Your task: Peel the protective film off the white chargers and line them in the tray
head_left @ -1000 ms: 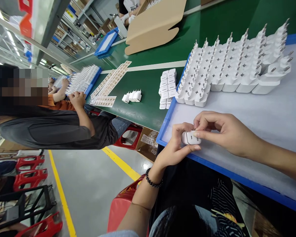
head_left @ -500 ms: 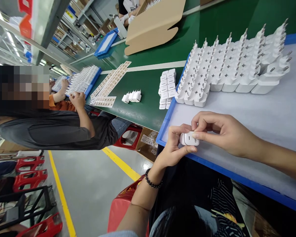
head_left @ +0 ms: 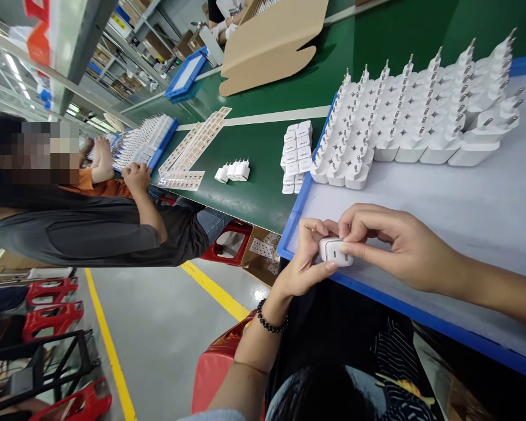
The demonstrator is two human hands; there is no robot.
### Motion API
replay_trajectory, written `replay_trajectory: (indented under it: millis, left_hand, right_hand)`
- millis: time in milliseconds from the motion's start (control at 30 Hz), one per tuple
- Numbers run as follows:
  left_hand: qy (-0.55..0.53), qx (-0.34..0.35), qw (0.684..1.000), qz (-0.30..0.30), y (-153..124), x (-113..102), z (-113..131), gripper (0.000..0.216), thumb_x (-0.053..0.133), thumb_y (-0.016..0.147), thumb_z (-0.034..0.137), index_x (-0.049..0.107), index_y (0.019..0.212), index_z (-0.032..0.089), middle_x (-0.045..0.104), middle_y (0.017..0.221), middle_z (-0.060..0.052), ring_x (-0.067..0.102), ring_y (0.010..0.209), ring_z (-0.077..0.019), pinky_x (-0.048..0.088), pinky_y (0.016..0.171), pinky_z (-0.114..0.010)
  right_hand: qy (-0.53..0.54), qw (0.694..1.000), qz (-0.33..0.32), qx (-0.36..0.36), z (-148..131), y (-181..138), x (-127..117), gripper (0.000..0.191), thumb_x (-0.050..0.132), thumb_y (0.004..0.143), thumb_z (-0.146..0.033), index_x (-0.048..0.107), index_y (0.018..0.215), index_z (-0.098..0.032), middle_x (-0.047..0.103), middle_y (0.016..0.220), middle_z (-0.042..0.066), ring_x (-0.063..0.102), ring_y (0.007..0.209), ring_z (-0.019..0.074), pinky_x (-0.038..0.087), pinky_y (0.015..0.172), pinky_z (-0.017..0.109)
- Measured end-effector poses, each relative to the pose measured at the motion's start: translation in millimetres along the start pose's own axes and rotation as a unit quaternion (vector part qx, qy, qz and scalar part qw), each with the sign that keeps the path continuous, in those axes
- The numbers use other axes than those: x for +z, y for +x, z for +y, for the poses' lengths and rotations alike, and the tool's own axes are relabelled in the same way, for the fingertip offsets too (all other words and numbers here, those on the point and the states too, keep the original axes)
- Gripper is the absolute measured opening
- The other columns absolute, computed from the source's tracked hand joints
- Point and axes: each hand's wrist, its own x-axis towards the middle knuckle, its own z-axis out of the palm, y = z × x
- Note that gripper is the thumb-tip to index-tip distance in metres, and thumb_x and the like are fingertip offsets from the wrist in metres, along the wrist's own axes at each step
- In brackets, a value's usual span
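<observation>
A white plug-in charger (head_left: pixel 335 252) with a small dark port slot is held over the near left corner of the blue-rimmed tray (head_left: pixel 304 202). My left hand (head_left: pixel 305 257) grips it from the left, thumb below and fingers curled behind. From the right, my right hand (head_left: pixel 388 242) pinches its edge between thumb and forefinger. The charger's prongs do not show. Farther back in the tray stand rows of white chargers (head_left: pixel 403 111) with their metal pins pointing up.
Stacked white chargers (head_left: pixel 297 155) sit left of the tray, and a few more (head_left: pixel 233 171) lie beyond on the green table (head_left: pixel 263 196). Label sheets (head_left: pixel 197 146) and a cardboard piece (head_left: pixel 272 49) are farther off. A co-worker (head_left: pixel 92 228) sits at the left.
The charger has tilted slightly in my fingers, and my left thumb has slid a little left along it. Both hands stay over the tray corner.
</observation>
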Motion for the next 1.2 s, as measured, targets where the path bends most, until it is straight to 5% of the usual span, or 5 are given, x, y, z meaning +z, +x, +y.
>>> replay_trajectory:
  millis: [567,800,1033,1200]
  left_hand:
    - [0.058,0.022,0.998,-0.028,1.7,-1.1,-0.7,0.048,0.07,0.091,0.052,0.032,0.108,0.027,0.047,0.11,-0.004,0.051,0.101,-0.0203,0.045,0.09,-0.04]
    - [0.034,0.034,0.999,-0.013,3.6,0.2,-0.2,0.052,0.073,0.088,0.05,0.032,0.108,0.027,0.051,0.105,-0.002,0.054,0.092,-0.0165,0.045,0.078,-0.033]
    - [0.022,0.008,0.999,0.04,2.9,6.0,-2.7,0.075,0.093,0.074,0.046,0.032,0.114,0.03,0.053,0.109,0.0,0.065,0.097,-0.0174,0.055,0.083,-0.033]
    - [0.012,0.0,0.998,0.062,5.0,10.0,-1.3,0.068,0.093,0.075,0.044,0.039,0.112,0.027,0.056,0.107,0.0,0.062,0.089,-0.0132,0.052,0.076,-0.027]
  right_hand:
    - [0.0,0.999,-0.004,0.035,0.9,0.2,-0.9,0.031,0.068,0.096,-0.025,0.052,0.07,-0.022,0.063,0.088,0.002,0.061,0.085,0.0171,0.048,0.074,0.029]
    - [0.003,0.998,-0.02,0.062,1.3,1.7,-1.4,0.011,0.071,0.096,-0.035,0.07,0.095,-0.024,0.065,0.089,0.0,0.056,0.073,0.0146,0.047,0.067,0.029]
    - [0.006,0.999,-0.045,0.022,6.3,1.5,-2.4,0.019,0.077,0.086,-0.023,0.08,0.105,-0.025,0.071,0.109,0.005,0.064,0.084,0.0171,0.055,0.074,0.03]
    - [0.0,0.999,-0.042,0.031,4.3,4.0,-5.3,0.02,0.077,0.083,-0.024,0.08,0.102,-0.024,0.074,0.103,0.005,0.069,0.083,0.0184,0.058,0.075,0.032]
